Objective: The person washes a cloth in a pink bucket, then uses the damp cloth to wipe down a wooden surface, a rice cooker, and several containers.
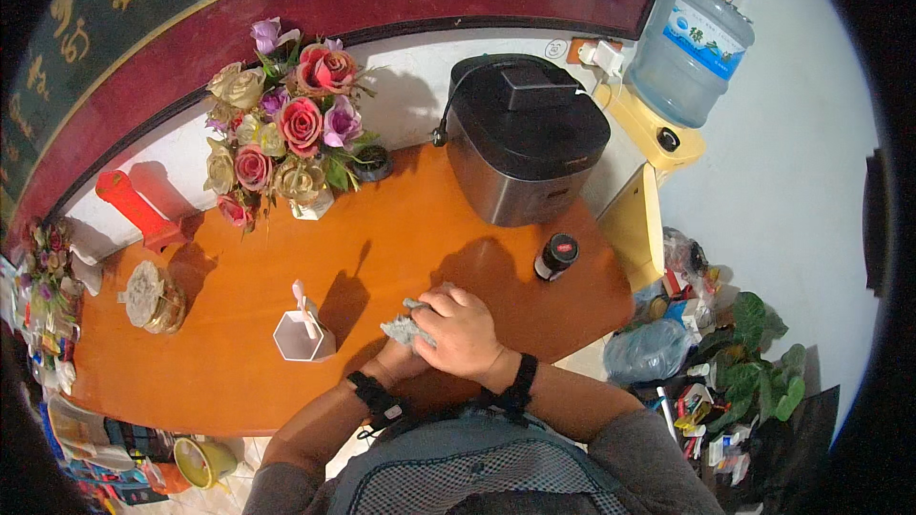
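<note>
My right hand lies over a crumpled grey cloth, its fingers curled on it. Beneath it is my left hand, mostly covered by the cloth and the right hand, so its fingers cannot be made out. Both hands are together over the front part of an orange-brown wooden table. To their left stands a white hexagonal cup with a pink-handled toothbrush-like stick in it. A dark jar with a black lid stands beyond them to the right.
At the back stands a rice cooker, left of it a vase of artificial flowers. A covered glass jar and a red ornament are at left. A water dispenser and a leafy plant stand at right.
</note>
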A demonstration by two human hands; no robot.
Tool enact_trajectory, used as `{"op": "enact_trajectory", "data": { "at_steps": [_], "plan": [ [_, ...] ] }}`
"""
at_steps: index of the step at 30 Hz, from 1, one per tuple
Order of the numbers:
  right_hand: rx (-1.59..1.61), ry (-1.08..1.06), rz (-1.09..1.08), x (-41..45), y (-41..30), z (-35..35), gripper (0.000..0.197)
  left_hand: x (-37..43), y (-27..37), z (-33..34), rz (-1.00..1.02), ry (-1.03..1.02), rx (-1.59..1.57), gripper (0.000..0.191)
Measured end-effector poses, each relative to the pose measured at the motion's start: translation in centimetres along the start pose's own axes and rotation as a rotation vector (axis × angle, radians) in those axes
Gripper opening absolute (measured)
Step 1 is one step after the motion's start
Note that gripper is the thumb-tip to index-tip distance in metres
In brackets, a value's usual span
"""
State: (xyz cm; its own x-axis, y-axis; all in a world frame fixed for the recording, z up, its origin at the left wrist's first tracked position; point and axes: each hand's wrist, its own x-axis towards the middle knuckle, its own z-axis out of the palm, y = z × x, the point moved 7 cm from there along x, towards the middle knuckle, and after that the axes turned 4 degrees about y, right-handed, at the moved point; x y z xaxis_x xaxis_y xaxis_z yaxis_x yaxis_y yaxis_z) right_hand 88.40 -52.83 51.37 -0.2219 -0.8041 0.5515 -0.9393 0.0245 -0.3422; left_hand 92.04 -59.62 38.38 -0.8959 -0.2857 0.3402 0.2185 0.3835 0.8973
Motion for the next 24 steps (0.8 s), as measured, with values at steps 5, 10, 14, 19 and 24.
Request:
{"op": "enact_trajectory", "data": {
  "at_steps": [5, 10, 14, 19, 24],
  "plan": [
    [-0.059, 0.150, 0.109, -0.2, -0.1, -0.2, 0.029, -1.2, -1.3, 0.9, -0.161, 0.185, -0.335, 0.055],
    [0.776, 0.282, 0.583, -2.9, 6.3, 0.0, 0.022, -0.3, 2.7, -1.5, -0.358, 0.033, 0.329, 0.099],
    [1.497, 0.496, 0.836, -5.0, 10.8, -2.0, 0.032, -0.5, 3.8, -5.2, -0.241, 0.037, 0.196, 0.118],
    [1.530, 0.532, 0.836, -7.3, 9.8, -2.3, 0.036, 2.8, 8.8, -4.0, 0.010, -0.082, 0.437, 0.110],
    [0.499, 0.271, 0.235, -2.6, 4.1, -2.1, 0.038, 3.8, 8.0, -3.1, 0.050, -0.142, 0.497, 0.092]
  ]
}}
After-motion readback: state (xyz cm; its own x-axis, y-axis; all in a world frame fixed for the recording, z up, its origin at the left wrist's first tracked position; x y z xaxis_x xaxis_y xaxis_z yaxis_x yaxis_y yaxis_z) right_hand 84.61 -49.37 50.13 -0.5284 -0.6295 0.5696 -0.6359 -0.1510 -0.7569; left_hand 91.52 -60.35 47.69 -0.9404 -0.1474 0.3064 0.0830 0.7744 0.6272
